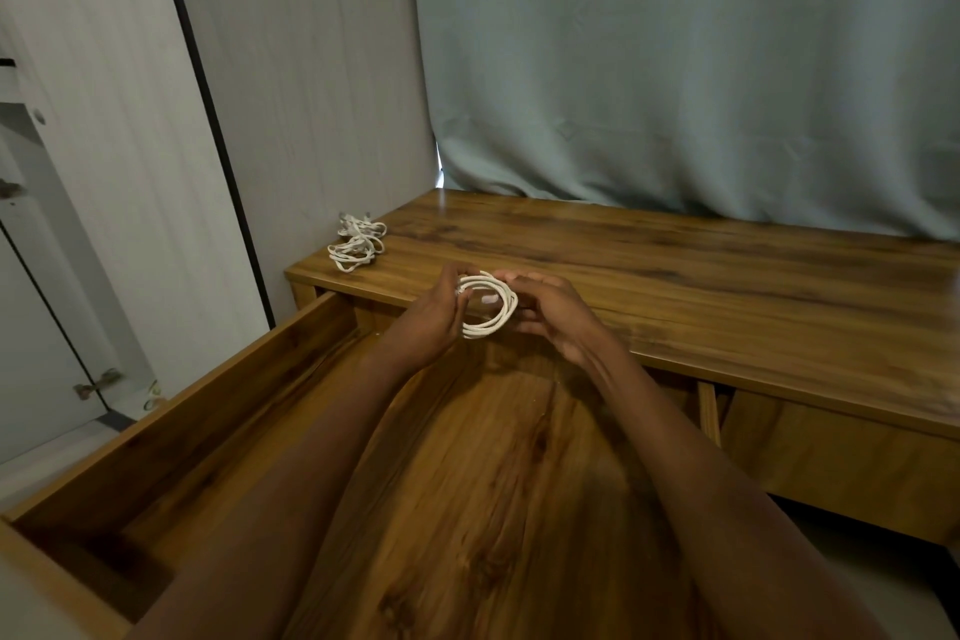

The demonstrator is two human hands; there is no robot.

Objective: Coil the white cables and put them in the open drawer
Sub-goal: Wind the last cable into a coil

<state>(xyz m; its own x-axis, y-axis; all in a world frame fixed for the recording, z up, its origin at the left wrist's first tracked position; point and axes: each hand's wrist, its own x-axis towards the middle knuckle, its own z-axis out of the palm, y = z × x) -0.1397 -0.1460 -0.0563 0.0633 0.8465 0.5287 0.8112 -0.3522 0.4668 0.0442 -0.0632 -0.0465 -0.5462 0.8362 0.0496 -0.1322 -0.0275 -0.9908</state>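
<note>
Wood-grain surface against a grey-green curtain, with pale cabinet panels off to the left, pretty plain setup. Under the front edge of the top, the open drawer is pulled way out toward the person, and both forearms reach over it.

So the person's got one white cable wound into a neat round coil of several loops, held up in the air between both hands, right over the back end of the drawer and just in front of the edge of the top. Left hand grips the left side of the coil, fingers curled around the strands with what looks like a plug end at the thumb. Right hand has the right side, fingers curled over the top of the loops and pinching them together.

Further back, at the far left corner of the top, a messy pile of white cables sits loosely bunched, well apart from the hands. Can't tell how many are in that heap.
</note>
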